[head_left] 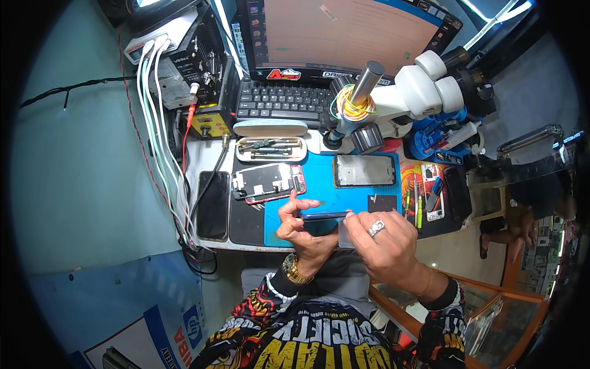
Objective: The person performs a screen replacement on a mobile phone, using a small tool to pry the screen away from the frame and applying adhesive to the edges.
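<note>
My left hand (310, 243) holds a dark smartphone (322, 216) by its side, above the front of the blue work mat (279, 224). The phone is seen almost edge-on, so its faces are hidden. My right hand (393, 246), with a ring on one finger, is closed at the phone's right end. Its fingertips pinch a small translucent plastic piece (345, 237) that hangs below the phone. Whether the plastic touches the phone I cannot tell. Behind the left hand lies an opened phone (264, 181) with a red frame. A grey phone frame (365, 170) rests farther back on the mat.
At the back stand a keyboard (279, 101), a monitor (350, 37) and a microscope (399, 92). A tool case (270, 149) lies open. A black phone (213, 206) lies left beside cables (161, 123). Screwdrivers (420, 203) lie right. Another person (525, 221) is far right.
</note>
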`<state>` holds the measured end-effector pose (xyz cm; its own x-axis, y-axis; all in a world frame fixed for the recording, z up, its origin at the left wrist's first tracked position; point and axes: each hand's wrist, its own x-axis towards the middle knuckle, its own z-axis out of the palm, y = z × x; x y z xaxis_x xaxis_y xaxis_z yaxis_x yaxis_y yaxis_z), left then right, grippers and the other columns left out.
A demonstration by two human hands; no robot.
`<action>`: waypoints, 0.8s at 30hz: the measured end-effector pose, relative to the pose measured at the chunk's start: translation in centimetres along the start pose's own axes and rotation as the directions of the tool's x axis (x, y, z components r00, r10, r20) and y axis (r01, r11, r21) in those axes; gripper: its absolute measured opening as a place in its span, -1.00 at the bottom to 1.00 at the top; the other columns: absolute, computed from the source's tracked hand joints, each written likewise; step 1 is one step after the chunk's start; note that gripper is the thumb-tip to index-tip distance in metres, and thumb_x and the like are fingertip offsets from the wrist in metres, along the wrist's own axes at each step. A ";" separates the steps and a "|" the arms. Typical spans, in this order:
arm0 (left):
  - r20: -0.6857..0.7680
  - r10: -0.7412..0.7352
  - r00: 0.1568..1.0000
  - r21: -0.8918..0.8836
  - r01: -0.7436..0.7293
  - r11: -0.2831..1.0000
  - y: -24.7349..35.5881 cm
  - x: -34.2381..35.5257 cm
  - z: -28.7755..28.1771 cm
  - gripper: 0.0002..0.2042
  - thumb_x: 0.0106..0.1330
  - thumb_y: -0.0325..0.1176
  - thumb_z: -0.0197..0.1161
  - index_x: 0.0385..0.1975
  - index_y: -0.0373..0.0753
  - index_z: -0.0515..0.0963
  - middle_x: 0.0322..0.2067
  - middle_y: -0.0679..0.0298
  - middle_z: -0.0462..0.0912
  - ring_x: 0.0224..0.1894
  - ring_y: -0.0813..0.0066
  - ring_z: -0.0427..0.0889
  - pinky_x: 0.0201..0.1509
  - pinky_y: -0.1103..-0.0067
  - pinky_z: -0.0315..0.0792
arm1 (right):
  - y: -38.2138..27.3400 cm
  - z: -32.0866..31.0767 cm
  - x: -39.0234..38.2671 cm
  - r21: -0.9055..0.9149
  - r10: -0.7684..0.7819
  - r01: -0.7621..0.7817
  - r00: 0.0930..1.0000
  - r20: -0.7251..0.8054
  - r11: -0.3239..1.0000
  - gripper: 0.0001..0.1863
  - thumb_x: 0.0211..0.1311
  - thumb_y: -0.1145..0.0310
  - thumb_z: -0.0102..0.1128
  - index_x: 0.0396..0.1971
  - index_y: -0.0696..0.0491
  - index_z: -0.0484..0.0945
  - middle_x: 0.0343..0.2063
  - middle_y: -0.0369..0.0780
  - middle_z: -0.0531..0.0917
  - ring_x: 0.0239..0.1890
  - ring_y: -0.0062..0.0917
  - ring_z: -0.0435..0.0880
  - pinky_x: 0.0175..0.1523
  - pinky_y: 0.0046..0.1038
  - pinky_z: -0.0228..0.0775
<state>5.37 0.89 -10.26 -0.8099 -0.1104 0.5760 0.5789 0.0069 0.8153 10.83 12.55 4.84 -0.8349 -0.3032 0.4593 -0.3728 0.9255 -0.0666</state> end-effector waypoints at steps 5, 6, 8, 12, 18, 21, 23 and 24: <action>-0.001 0.003 1.000 0.013 -0.003 1.000 0.4 0.0 0.1 -0.13 -0.13 -0.45 0.75 -0.07 0.00 0.03 -0.04 0.17 0.34 -0.06 0.31 0.60 0.46 -0.15 0.23 | -0.1 -0.6 0.1 -0.029 0.022 -0.021 0.999 0.043 0.999 -0.70 0.04 0.44 0.22 -0.22 0.25 0.68 -0.40 -0.20 0.65 -0.46 -0.49 0.55 -0.40 -0.43 0.33; 0.002 0.013 1.000 0.024 -0.013 1.000 0.4 0.1 0.1 -0.12 -0.13 -0.45 0.75 -0.07 0.00 0.03 -0.04 0.17 0.34 -0.05 0.30 0.60 0.45 -0.15 0.24 | -0.2 -0.7 0.2 -0.033 0.026 -0.024 0.999 0.048 0.999 -0.71 0.05 0.44 0.22 -0.22 0.25 0.68 -0.41 -0.20 0.64 -0.47 -0.49 0.53 -0.40 -0.43 0.31; -0.001 0.003 1.000 0.029 -0.003 1.000 0.4 0.1 0.1 -0.13 -0.13 -0.45 0.74 -0.07 0.00 0.03 -0.04 0.17 0.35 -0.05 0.30 0.60 0.45 -0.14 0.24 | -0.1 -0.7 0.3 -0.035 0.031 -0.029 0.998 0.053 0.999 -0.71 0.05 0.44 0.21 -0.22 0.24 0.68 -0.42 -0.21 0.64 -0.47 -0.49 0.52 -0.41 -0.42 0.28; -0.006 -0.008 1.000 0.037 0.009 0.999 0.5 0.2 0.1 -0.14 -0.13 -0.49 0.72 -0.08 -0.02 0.03 -0.04 0.17 0.36 -0.03 0.28 0.59 0.44 -0.11 0.27 | 0.3 -0.6 0.3 -0.022 0.036 -0.035 0.998 0.059 0.999 -0.73 0.07 0.43 0.21 -0.24 0.21 0.69 -0.44 -0.23 0.64 -0.48 -0.48 0.51 -0.40 -0.41 0.26; 0.009 -0.010 1.000 0.064 0.010 0.998 0.6 0.2 0.1 -0.14 -0.14 -0.51 0.70 -0.08 -0.04 0.02 -0.05 0.17 0.36 -0.01 0.25 0.57 0.45 -0.12 0.27 | 0.9 -0.4 -0.2 0.022 0.056 -0.058 0.996 0.075 0.998 -0.74 0.09 0.42 0.22 -0.22 0.18 0.69 -0.43 -0.25 0.66 -0.46 -0.46 0.55 -0.39 -0.39 0.29; 0.018 -0.006 1.000 0.064 0.004 0.998 0.6 0.3 0.0 -0.14 -0.14 -0.50 0.71 -0.08 -0.04 0.02 -0.05 0.16 0.35 0.00 0.26 0.56 0.46 -0.15 0.25 | 1.2 -0.2 -0.3 0.086 0.077 -0.082 0.995 0.063 0.993 -0.74 0.10 0.41 0.27 -0.20 0.17 0.69 -0.43 -0.24 0.67 -0.45 -0.43 0.59 -0.38 -0.37 0.32; 0.011 -0.004 1.000 0.057 0.003 0.998 0.5 0.3 0.0 -0.13 -0.14 -0.49 0.72 -0.08 -0.04 0.02 -0.04 0.16 0.34 0.00 0.27 0.55 0.45 -0.15 0.25 | 1.4 -0.1 -0.4 0.128 0.096 -0.103 0.994 0.059 0.986 -0.74 0.10 0.40 0.31 -0.19 0.15 0.69 -0.43 -0.23 0.68 -0.45 -0.41 0.61 -0.38 -0.36 0.34; 0.004 -0.002 1.000 0.048 0.002 0.999 0.4 0.3 0.0 -0.13 -0.14 -0.48 0.73 -0.07 -0.05 0.02 -0.04 0.16 0.33 0.00 0.28 0.55 0.45 -0.15 0.25 | 1.6 0.1 -0.4 0.197 0.131 -0.140 0.990 0.059 0.970 -0.75 0.11 0.41 0.36 -0.19 0.14 0.69 -0.43 -0.22 0.69 -0.45 -0.37 0.64 -0.37 -0.34 0.38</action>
<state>5.38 0.89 -9.73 -0.8114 -0.1062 0.5747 0.5724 0.0546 0.8182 10.58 14.11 4.47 -0.8991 -0.1921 0.3933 -0.3242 0.8960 -0.3034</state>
